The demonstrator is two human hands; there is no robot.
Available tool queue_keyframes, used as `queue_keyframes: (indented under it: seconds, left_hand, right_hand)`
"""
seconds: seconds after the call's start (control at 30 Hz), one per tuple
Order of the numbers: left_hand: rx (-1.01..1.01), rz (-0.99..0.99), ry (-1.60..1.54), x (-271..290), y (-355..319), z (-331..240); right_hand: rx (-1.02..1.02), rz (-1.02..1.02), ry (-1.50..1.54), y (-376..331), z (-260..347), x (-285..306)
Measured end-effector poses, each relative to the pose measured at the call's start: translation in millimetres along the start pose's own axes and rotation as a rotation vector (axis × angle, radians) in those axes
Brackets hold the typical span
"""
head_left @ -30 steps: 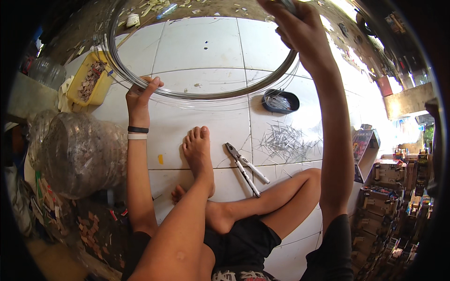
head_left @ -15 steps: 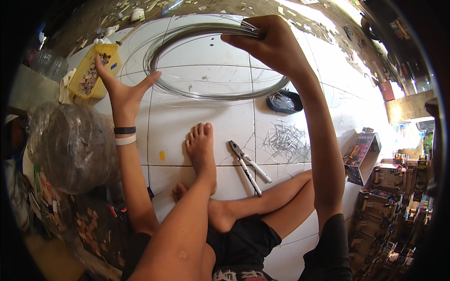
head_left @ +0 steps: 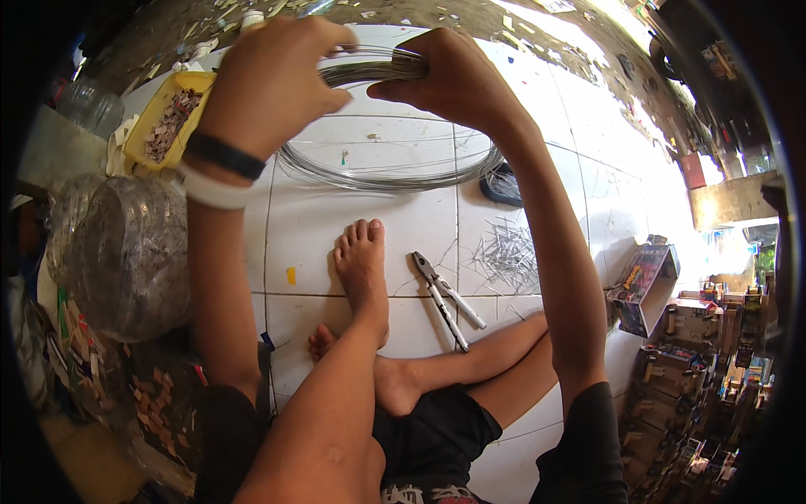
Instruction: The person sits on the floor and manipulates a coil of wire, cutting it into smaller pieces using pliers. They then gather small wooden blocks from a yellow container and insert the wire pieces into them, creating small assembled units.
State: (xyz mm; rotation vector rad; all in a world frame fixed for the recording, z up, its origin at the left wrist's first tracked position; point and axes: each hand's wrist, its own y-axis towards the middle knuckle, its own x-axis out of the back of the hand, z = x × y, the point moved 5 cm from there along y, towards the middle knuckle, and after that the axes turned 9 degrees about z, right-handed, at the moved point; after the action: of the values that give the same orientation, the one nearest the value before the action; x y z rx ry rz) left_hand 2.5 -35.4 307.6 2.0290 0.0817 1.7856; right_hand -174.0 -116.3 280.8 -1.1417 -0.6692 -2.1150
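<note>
A large coil of thin grey wire (head_left: 369,73) hangs tilted over the white tiles. My right hand (head_left: 449,80) grips the far side of its ring, thumb and fingers closed round the bundled strands. My left hand (head_left: 273,88), with a black and a white band at its wrist, is raised at the coil's far left. Its thumb and fingers are spread apart, with the strands passing between or behind them; actual contact is unclear. Below the coil, pliers (head_left: 426,270) with white handles lie on the floor, beside a loose pile of short cut wire pieces (head_left: 512,256).
A dark tray (head_left: 499,186) stands partly behind my right forearm. At the left are a yellow tub (head_left: 191,81) of small wooden chips and a big clear plastic container (head_left: 126,260). A printed box (head_left: 646,277) and stacked small wooden objects (head_left: 697,370) are at the right.
My left hand has risen and moved right, from beside the coil's left edge to near my right hand. My right hand, still gripping the coil, has shifted slightly left.
</note>
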Motion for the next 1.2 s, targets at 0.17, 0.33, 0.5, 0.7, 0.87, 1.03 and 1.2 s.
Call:
queue_keyframes:
  seconds: [0.17, 0.33, 0.5, 0.7, 0.87, 1.03, 1.2]
  left_hand:
    - [-0.019, 0.176, 0.031, -20.8, 25.9, -8.9]
    - [-0.032, 0.15, -0.155, -33.0, 16.9, -7.6]
    - [-0.023, 0.02, -0.147, -33.3, 10.1, 2.2]
    - [-0.017, 0.057, -0.138, -27.7, 2.8, 9.5]
    - [0.011, 0.044, -0.15, -21.9, -2.3, 13.2]
    - [0.029, 0.109, -0.176, -20.4, -5.9, 24.1]
    - [0.042, 0.119, -0.17, -21.4, -8.2, 35.4]
  right_hand:
    - [0.08, 0.031, -0.01, 7.6, -2.6, 1.7]
    - [0.153, 0.26, 0.125, -3.2, -39.2, 19.3]
    - [0.143, 0.14, 0.168, -24.2, -84.1, 31.5]
    - [-0.077, 0.243, 0.267, -42.1, -130.6, 6.6]
    - [-0.185, 0.268, 0.472, -60.5, -155.1, -16.0]
    - [-0.048, 0.274, 0.434, -64.2, -169.4, -21.8]
    - [-0.093, 0.33, 0.361, -69.4, -184.5, -21.0]
